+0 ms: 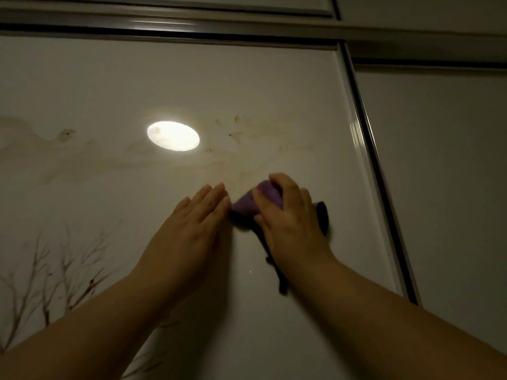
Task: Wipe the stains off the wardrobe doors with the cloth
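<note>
Now right hand [288, 218] fingers clamp the crumpled purple cloth [245, 205] on the glossy door [247, 86]; left hand [192, 226] fingers lie straight.

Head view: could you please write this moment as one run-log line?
right hand grips purple cloth against wardrobe door | left hand open, flat beside cloth | brown stains show above cloth

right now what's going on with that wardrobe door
A person is wiping the wardrobe door. The right hand grips a purple cloth against the door, and the left hand lies flat on it just beside the cloth. Brownish stains run across the door above both hands, so that band is not yet clean.
</note>
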`<action>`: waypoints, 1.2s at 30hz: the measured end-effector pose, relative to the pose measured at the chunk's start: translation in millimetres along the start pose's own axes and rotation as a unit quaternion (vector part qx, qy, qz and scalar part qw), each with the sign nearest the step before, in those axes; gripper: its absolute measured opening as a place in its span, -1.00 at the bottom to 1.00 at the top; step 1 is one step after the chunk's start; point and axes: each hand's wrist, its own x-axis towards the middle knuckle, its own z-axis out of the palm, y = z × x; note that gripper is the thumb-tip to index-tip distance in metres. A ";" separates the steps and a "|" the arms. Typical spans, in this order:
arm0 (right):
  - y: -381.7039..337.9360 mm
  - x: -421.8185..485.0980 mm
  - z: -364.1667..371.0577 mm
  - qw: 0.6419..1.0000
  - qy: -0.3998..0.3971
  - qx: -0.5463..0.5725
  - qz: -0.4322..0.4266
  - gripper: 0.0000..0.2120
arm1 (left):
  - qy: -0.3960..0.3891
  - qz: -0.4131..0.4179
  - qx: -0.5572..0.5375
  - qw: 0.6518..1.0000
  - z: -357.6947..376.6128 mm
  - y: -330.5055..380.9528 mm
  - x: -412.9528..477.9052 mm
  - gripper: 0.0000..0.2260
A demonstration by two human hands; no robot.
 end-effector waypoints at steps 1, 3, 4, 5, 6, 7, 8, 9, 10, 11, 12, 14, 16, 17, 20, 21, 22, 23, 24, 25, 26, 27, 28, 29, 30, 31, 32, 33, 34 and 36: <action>0.8 -10.5 -6.6 1.000 -0.007 0.000 -0.025 -0.59 | -0.015 -0.009 -0.006 1.000 0.7 -0.9 -1.8 -0.57; 17.8 -12.7 -20.6 0.999 0.001 0.035 0.011 -0.61 | -0.031 -0.014 -0.011 0.999 4.4 -6.2 -4.2 -0.56; 28.7 -7.1 -26.5 0.997 0.023 0.054 0.041 -0.60 | -0.029 -0.011 -0.012 0.999 5.5 -8.5 -4.2 -0.56; 41.2 1.4 -30.4 0.997 0.036 0.035 0.064 -0.60 | -0.017 -0.003 -0.010 1.000 6.0 -10.7 -3.4 -0.55; 54.3 12.7 -30.7 0.992 0.058 0.035 0.106 -0.59 | -0.005 0.006 -0.007 1.000 6.3 -13.3 -3.3 -0.56; 61.2 25.2 -29.6 0.983 0.078 0.044 0.162 -0.56 | 0.006 0.014 -0.007 1.000 5.3 -15.3 -2.9 -0.56; 63.1 37.4 -27.4 0.972 0.096 0.050 0.209 -0.53 | 0.015 0.024 -0.004 1.000 5.0 -17.1 -2.2 -0.52; 59.5 45.9 -23.9 0.969 0.102 0.030 0.223 -0.52 | 0.020 0.035 0.006 0.999 5.4 -18.4 -1.3 -0.47; 48.5 50.2 -21.1 0.971 0.087 0.009 0.221 -0.54 | 0.023 0.040 0.020 0.999 5.7 -18.1 -0.5 -0.43; 33.6 49.8 -19.1 0.975 0.066 0.014 0.210 -0.56 | 0.021 0.041 0.030 0.998 6.0 -17.6 -0.2 -0.42; 20.1 41.8 -14.1 0.983 0.053 0.039 0.173 -0.57 | 0.021 0.043 0.035 0.998 6.9 -17.2 -0.1 -0.42; 0.3 11.8 -11.2 0.997 0.012 0.016 0.076 -0.56 | 0.019 0.043 0.037 0.998 10.3 -18.4 -0.5 -0.41; 6.2 -19.4 -15.5 1.000 -0.024 0.006 -0.017 -0.56 | 0.020 0.040 0.039 0.998 11.4 -19.1 -1.9 -0.40; 12.9 -27.0 -20.4 0.998 -0.043 0.012 -0.035 -0.60 | 0.021 0.040 0.043 0.998 11.1 -18.7 -2.4 -0.40; 40.3 -11.3 -31.4 0.999 -0.014 0.030 -0.027 -0.75 | 0.024 0.035 0.056 0.998 8.1 -15.7 -2.5 -0.38; 47.7 3.1 -33.1 0.999 0.003 0.045 0.000 -0.73 | 0.025 0.035 0.062 0.997 7.3 -14.8 -1.6 -0.39; 53.6 18.8 -34.1 0.996 0.021 0.071 0.053 -0.71 | 0.026 0.035 0.068 0.997 6.6 -13.3 -1.3 -0.40; 57.5 35.5 -32.5 0.991 0.046 0.081 0.097 -0.69 | 0.026 0.035 0.073 0.996 5.9 -12.5 -1.0 -0.41; 61.6 51.6 -28.5 0.982 0.072 0.096 0.143 -0.66 | 0.025 0.034 0.073 0.996 5.8 -11.6 -0.5 -0.43; 60.3 67.0 -24.2 0.973 0.087 0.113 0.182 -0.62 | 0.024 0.032 0.075 0.996 5.0 -11.6 -0.5 -0.44; 56.3 79.0 -19.4 0.968 0.084 0.109 0.208 -0.59 | 0.022 0.030 0.073 0.997 3.8 -11.5 -0.6 -0.46; 52.0 84.8 -12.3 0.974 0.063 0.078 0.205 -0.59 | 0.020 0.027 0.073 0.997 3.1 -11.4 -0.9 -0.47; 41.8 86.2 -8.8 0.980 0.046 0.064 0.183 -0.59 | 0.018 0.023 0.072 0.997 2.5 -10.9 -1.0 -0.47; 29.1 81.6 -8.0 0.981 0.022 0.090 0.173 -0.58 | 0.017 0.019 0.071 0.997 3.1 -10.8 -1.6 -0.47; 18.0 72.9 -6.6 0.986 -0.003 0.103 0.134 -0.55 | 0.017 0.018 0.074 0.997 4.1 -10.4 -1.8 -0.47; 9.2 62.8 -5.4 0.994 -0.025 0.068 0.077 -0.52 | 0.017 0.017 0.077 0.997 5.5 -9.9 -1.6 -0.48; 3.5 52.4 -5.5 0.998 -0.039 0.031 0.033 -0.50 | 0.019 0.017 0.079 0.997 6.8 -9.3 -1.2 -0.48; 4.5 41.0 -4.3 0.999 -0.031 0.020 0.003 -0.51 | 0.022 0.018 0.080 0.996 7.6 -8.7 -0.9 -0.49; 8.8 33.4 -4.9 1.000 -0.023 0.012 -0.016 -0.55 | 0.025 0.019 0.080 0.996 7.9 -8.9 -0.6 -0.48; 24.0 28.6 -8.9 0.999 -0.019 0.049 0.002 -0.60 | 0.030 0.026 0.079 0.996 6.0 -10.0 -1.1 -0.45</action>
